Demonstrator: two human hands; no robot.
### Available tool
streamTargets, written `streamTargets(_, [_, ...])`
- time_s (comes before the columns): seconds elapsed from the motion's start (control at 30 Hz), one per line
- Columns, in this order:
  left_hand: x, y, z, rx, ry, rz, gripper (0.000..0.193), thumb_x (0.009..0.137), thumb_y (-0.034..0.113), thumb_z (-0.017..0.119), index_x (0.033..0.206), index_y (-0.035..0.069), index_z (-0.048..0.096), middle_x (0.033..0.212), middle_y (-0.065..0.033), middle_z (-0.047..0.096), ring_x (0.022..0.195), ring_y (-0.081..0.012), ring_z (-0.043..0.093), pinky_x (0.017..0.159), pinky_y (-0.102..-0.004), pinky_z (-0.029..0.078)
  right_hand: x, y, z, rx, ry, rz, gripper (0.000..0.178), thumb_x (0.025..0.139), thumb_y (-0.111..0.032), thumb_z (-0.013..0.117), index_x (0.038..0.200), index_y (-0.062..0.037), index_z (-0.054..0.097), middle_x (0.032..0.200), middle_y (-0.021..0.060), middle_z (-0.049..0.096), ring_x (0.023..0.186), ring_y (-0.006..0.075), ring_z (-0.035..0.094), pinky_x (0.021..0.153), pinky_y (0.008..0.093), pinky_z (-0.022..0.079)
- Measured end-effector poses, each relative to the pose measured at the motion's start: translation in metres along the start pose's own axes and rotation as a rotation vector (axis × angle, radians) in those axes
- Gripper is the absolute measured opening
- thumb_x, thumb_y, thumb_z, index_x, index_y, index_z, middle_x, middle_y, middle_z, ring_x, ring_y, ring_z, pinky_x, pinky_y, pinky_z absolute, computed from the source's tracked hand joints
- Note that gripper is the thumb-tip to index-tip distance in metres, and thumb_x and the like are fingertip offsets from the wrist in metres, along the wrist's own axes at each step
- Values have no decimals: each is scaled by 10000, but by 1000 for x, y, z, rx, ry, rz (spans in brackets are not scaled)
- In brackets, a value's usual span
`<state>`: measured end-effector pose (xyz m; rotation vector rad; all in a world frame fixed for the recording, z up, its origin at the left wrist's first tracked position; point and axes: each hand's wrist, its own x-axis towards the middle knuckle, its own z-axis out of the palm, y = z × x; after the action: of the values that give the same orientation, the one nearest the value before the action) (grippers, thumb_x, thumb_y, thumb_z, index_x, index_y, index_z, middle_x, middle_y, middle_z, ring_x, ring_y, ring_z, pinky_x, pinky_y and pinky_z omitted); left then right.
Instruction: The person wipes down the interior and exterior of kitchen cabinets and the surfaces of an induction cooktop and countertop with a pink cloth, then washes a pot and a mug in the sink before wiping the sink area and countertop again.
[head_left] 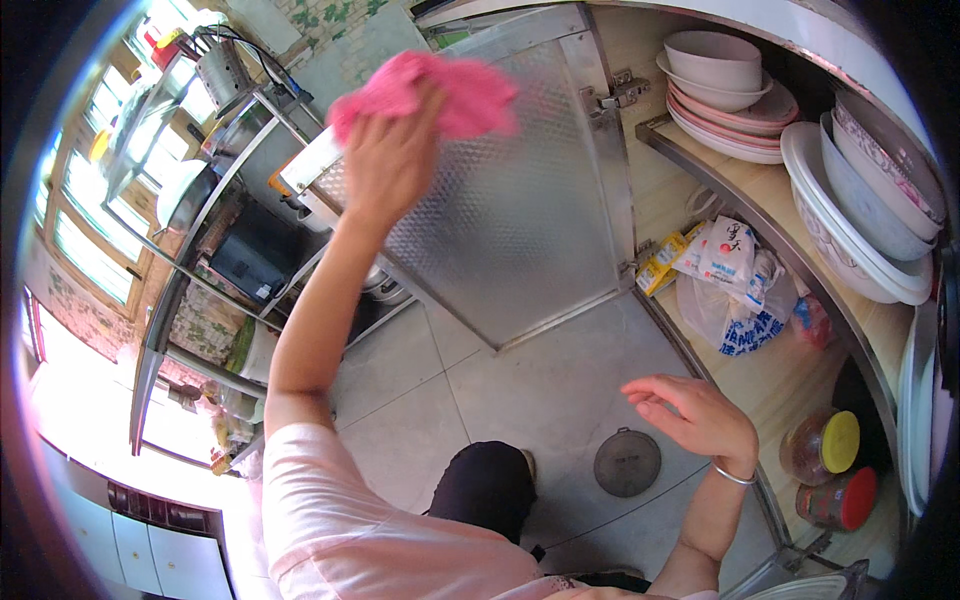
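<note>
My left hand (392, 165) is closed on a bright pink cloth (430, 95), held near the upper edge of an open cabinet door (520, 200). The door is a silvery, textured panel in a metal frame, swung out on hinges. The cloth's edge is slightly blurred, and I cannot tell how firmly it touches the panel. My right hand (695, 420), with a silver bangle at the wrist, hangs in the air over the floor beside the cabinet's lower opening. Its fingers are loosely stretched and hold nothing.
Stacked bowls and plates (725, 95) and larger bowls (870, 200) fill the upper shelf. Below are plastic bags (735, 280) and lidded jars (820, 445). At left stands a metal rack (200, 240) with pots. A round drain cover (627, 462) lies in the tiled floor.
</note>
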<state>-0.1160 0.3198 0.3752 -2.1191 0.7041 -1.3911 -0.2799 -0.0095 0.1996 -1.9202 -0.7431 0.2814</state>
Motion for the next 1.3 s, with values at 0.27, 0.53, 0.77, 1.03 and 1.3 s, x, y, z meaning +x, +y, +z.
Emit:
streamTargets(0.27, [-33, -55, -32, -76, 56, -175, 368, 754, 194, 639, 1111, 143, 567, 1101, -71, 558, 1046, -295, 522, 858, -404, 410, 8, 23, 0, 46, 23, -13, 246, 873, -172, 539, 1074, -30, 552, 933, 122, 640, 841, 236, 635, 726, 320, 497])
streamTargets(0.53, [90, -17, 27, -513, -65, -205, 407, 775, 299, 657, 1124, 142, 518, 1021, -106, 605, 914, -334, 587, 741, -419, 468, 9, 29, 0, 52, 44, -19, 246, 870, -172, 542, 1073, -35, 553, 924, 124, 638, 827, 238, 633, 711, 325, 495])
streamTargets(0.77, [106, 6, 28, -660, -35, -114, 347, 791, 207, 642, 1076, 67, 502, 967, -165, 571, 854, -298, 570, 754, -377, 452, 9, 18, 0, -16, 34, -54, 252, 871, -164, 539, 1087, -34, 550, 920, 124, 640, 838, 234, 633, 722, 322, 492])
streamTargets(1.03, [-23, -125, -51, -875, -665, -484, 396, 844, 172, 618, 1195, 72, 465, 916, -31, 566, 752, -78, 511, 666, -239, 449, -1, 22, -5, 64, 73, 19, 238, 874, -154, 537, 1070, -22, 562, 941, 134, 641, 846, 233, 635, 725, 319, 491])
streamTargets(1.3, [2, -99, -35, -508, -511, -322, 453, 794, 370, 641, 1127, 83, 531, 863, -140, 607, 788, -288, 593, 698, -354, 451, 1, 31, -6, 23, 42, -34, 242, 874, -176, 542, 1063, -27, 562, 939, 143, 639, 845, 241, 634, 719, 319, 495])
